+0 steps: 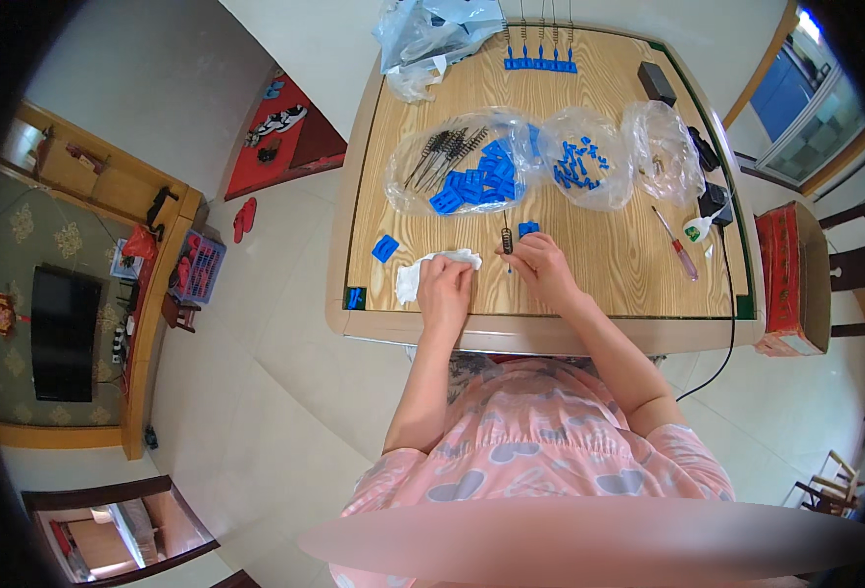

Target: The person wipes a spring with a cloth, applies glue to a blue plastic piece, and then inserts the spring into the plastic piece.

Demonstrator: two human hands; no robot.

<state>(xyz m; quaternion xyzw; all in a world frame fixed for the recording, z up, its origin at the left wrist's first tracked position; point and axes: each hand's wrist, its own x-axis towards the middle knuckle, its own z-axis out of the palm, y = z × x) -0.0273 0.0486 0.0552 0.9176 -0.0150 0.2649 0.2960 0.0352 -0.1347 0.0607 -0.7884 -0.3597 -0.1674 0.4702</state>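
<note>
My right hand [542, 268] pinches a black coil spring on a thin metal rod [508, 241], held upright above the near part of the table. Just beyond those knuckles lies a small blue plastic piece [528, 228], partly covered by the hand. My left hand [444, 292] is closed on a crumpled white cloth or tissue [408, 281], fingers bent over it. To the left of the cloth rests a blue plastic block [385, 248]. Farther off, an opened clear bag [403, 176] holds dark springs on rods [447, 155] and several blue blocks [473, 186].
Small blue parts [579, 165] fill a middle bag; another clear bag [666, 157] stands beside it. At right lie a screwdriver [685, 260], a white-and-green bottle [697, 229] and a black adapter [715, 204] with a cord. A blue rack of upright springs [540, 65] stands far back.
</note>
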